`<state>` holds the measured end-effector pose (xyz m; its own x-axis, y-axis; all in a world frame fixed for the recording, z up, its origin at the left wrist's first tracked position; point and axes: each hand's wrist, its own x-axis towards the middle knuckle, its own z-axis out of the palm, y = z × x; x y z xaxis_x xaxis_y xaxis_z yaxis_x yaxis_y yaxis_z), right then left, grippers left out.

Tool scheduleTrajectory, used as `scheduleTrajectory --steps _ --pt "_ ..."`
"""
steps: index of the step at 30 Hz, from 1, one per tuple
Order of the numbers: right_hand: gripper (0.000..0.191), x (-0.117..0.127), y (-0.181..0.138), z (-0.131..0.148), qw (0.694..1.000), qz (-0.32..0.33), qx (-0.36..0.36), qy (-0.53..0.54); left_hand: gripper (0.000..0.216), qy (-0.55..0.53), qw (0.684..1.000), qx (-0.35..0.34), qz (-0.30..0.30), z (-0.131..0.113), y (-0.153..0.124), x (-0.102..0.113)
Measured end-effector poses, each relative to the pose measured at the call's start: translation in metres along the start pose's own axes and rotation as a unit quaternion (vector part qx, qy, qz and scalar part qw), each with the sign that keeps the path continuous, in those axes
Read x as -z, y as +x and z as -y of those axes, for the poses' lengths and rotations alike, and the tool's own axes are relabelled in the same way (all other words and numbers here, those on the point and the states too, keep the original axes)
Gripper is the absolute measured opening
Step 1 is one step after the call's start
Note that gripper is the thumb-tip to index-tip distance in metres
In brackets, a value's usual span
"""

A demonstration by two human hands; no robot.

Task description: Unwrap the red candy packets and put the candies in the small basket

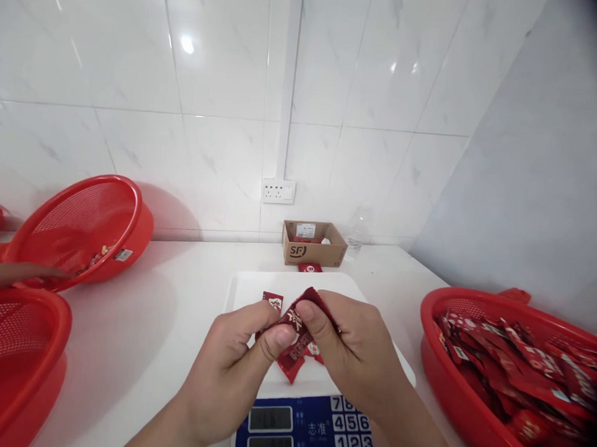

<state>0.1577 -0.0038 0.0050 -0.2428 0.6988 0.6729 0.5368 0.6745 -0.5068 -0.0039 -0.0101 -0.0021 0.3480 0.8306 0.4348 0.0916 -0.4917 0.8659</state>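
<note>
Between my two hands is a dark red snack packet [296,347] with pale print, held tilted above a digital scale. My left hand [244,361] pinches its left side between thumb and fingers. On the other side my right hand [355,346] grips the packet, thumb on its upper part. Under the hands lies the scale's white pan [255,283], with its blue keypad panel [312,428] toward me. Another red packet [273,301] rests on the pan behind my left fingers. Parts of further red packaging [314,350] show below the held one, partly hidden.
At right stands a red basket [435,337] full of red packets. Two red baskets, one tilted [141,225] and one nearer [56,344], are at left, with another person's hand [20,273] there. A cardboard box [321,255] and a red packet [309,267] sit behind the scale.
</note>
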Motion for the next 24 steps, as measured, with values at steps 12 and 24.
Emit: scheduleTrajectory --steps 12,24 --pt "0.041 0.0 0.002 -0.003 0.999 0.004 -0.042 -0.005 0.02 -0.04 0.994 0.058 -0.088 0.013 0.008 0.003" --pt "0.007 0.007 0.001 -0.001 0.989 0.061 -0.067 0.118 0.015 0.129 0.979 -0.083 -0.134 0.002 0.003 0.001"
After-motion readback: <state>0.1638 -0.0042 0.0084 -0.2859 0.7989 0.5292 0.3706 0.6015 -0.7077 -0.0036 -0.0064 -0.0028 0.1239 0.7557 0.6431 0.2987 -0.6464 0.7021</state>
